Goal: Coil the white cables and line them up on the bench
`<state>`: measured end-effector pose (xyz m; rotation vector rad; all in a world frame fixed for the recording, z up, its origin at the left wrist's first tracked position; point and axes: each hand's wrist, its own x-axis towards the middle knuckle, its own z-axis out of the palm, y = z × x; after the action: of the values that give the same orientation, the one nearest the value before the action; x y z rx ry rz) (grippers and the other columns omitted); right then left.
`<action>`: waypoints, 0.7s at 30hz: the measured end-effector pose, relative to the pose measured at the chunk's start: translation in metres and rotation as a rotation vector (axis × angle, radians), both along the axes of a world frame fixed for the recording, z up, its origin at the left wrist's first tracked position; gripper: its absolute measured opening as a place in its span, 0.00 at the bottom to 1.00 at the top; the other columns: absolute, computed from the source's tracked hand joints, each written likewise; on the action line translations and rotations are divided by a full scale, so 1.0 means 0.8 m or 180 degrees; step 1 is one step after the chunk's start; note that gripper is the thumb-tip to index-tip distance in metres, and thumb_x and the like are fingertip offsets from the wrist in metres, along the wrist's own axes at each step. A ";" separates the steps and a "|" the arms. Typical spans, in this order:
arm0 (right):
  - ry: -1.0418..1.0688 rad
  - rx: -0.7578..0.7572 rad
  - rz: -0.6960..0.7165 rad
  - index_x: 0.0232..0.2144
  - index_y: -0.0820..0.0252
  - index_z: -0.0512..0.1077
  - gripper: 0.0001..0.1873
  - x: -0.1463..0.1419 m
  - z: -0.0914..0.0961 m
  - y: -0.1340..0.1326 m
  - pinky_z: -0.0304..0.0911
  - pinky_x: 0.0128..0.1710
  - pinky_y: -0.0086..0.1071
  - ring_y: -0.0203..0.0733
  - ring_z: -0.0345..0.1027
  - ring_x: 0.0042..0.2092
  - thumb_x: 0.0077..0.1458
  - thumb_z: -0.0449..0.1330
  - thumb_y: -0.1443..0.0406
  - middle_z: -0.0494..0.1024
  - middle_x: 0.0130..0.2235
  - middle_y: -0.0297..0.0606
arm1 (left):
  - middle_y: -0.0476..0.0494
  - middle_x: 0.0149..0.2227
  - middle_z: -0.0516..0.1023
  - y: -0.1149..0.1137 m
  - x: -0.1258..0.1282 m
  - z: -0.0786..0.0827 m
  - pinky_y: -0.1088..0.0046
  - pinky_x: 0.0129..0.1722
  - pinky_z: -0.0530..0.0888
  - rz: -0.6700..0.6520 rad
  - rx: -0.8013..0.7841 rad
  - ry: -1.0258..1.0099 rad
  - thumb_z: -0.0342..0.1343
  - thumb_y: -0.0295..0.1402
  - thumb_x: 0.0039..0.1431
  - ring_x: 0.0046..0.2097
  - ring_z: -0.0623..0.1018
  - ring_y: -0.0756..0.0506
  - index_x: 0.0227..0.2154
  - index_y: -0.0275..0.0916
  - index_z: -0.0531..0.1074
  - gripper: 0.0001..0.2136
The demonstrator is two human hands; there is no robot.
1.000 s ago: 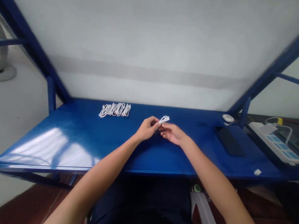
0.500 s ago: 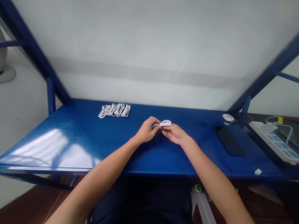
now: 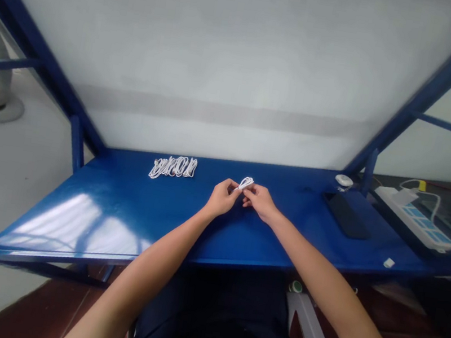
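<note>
Cable coil [image 3: 245,183], white, pinched at frame centre between the nearly closed fingers of left hand [image 3: 221,198] and right hand [image 3: 258,201]; this two-sided grip keeps its loops gathered above the blue desk [image 3: 277,246]. Row of coiled cables [image 3: 173,167] lies apart, left of the hands, neatly side by side.

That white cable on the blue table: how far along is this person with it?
A row of looped white cables already lies on the blue table, looking done. In hand, the left hand and right hand pinch one small white loop. What remains cannot be seen.
</note>
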<state>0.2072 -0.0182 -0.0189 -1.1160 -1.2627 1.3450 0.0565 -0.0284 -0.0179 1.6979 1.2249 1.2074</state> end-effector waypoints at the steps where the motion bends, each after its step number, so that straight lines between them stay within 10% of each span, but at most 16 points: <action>1: -0.0132 0.0035 0.0025 0.28 0.61 0.72 0.05 0.001 0.000 0.000 0.68 0.19 0.25 0.30 0.65 0.23 0.47 0.65 0.67 0.72 0.26 0.33 | 0.47 0.29 0.76 0.001 -0.001 0.000 0.74 0.31 0.67 0.0002 0.0087 0.0092 0.57 0.35 0.55 0.29 0.71 0.49 0.32 0.37 0.73 0.06; 7: -0.1093 0.1032 -0.0137 0.45 0.58 0.71 0.21 0.023 0.003 0.005 0.70 0.24 0.30 0.38 0.71 0.33 0.47 0.64 0.64 0.76 0.41 0.39 | 0.45 0.31 0.78 0.010 -0.013 0.003 0.73 0.34 0.68 -0.0021 0.0311 0.0538 0.58 0.31 0.53 0.32 0.73 0.47 0.33 0.38 0.77 0.05; 11: -0.1759 0.1816 0.0325 0.41 0.59 0.75 0.12 0.031 0.009 0.003 0.69 0.42 0.38 0.43 0.73 0.42 0.52 0.59 0.64 0.79 0.42 0.40 | 0.45 0.31 0.79 0.013 -0.019 0.003 0.72 0.36 0.70 -0.0361 0.0241 0.0572 0.59 0.33 0.53 0.33 0.75 0.46 0.33 0.39 0.78 0.06; 21: -0.2567 0.1602 0.0027 0.34 0.58 0.76 0.07 0.033 0.004 0.010 0.63 0.39 0.36 0.43 0.70 0.37 0.53 0.63 0.61 0.79 0.35 0.38 | 0.44 0.33 0.78 0.030 -0.040 -0.005 0.69 0.42 0.70 -0.0245 0.0410 0.0852 0.61 0.28 0.50 0.35 0.75 0.44 0.31 0.41 0.78 0.05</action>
<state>0.2338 -0.0104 -0.0156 -1.3144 -2.0348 0.4936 0.0243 -0.0043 -0.0220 2.0349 1.2456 1.0572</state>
